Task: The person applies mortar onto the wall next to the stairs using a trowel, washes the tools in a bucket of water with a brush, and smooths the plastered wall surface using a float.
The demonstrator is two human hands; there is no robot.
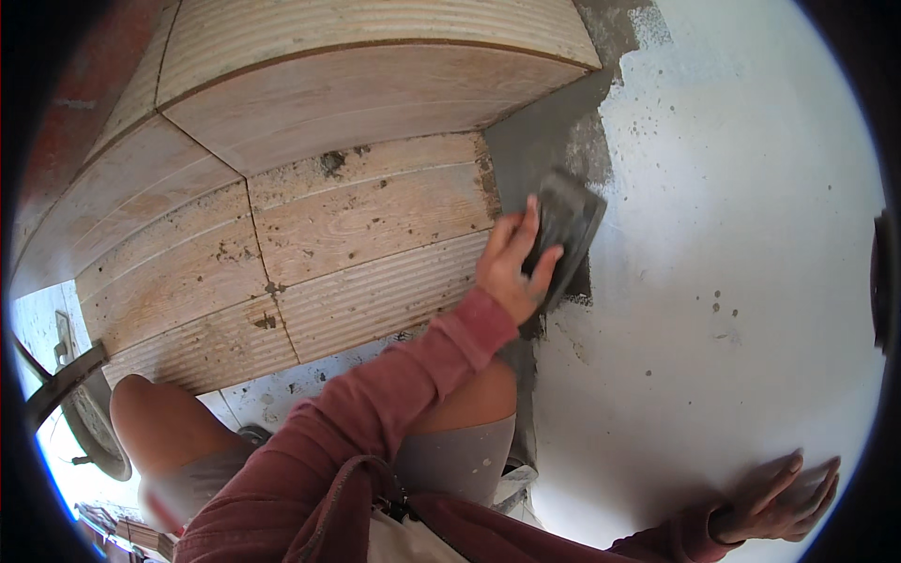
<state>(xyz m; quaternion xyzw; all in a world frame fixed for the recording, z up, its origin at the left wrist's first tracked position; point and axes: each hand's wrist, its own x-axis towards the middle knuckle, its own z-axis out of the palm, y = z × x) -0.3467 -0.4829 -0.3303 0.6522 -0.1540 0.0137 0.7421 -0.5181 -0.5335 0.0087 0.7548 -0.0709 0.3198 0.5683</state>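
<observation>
My left hand (511, 267) is closed around a dark grey plastering float (579, 211). The float is tilted up along the wall, its face against a patch of fresh grey mortar (530, 136) beside the stair steps. Past the mortar, the white wall (732, 216) shows a ragged paint edge and scattered grey spots. My right hand (786, 502) rests on that wall at the lower right, fingers spread and holding nothing. Close to my left hand lies the tiled step (375, 220), wood-patterned with a ribbed front strip and dotted with mortar crumbs.
A higher tiled step (375, 89) rises at the top. My bent knees (174, 413) are close below the lower step. At the far left are a dark metal bar (66, 385) and a grey rounded pan-like object (99, 432). White tiled floor (282, 380) shows under the steps.
</observation>
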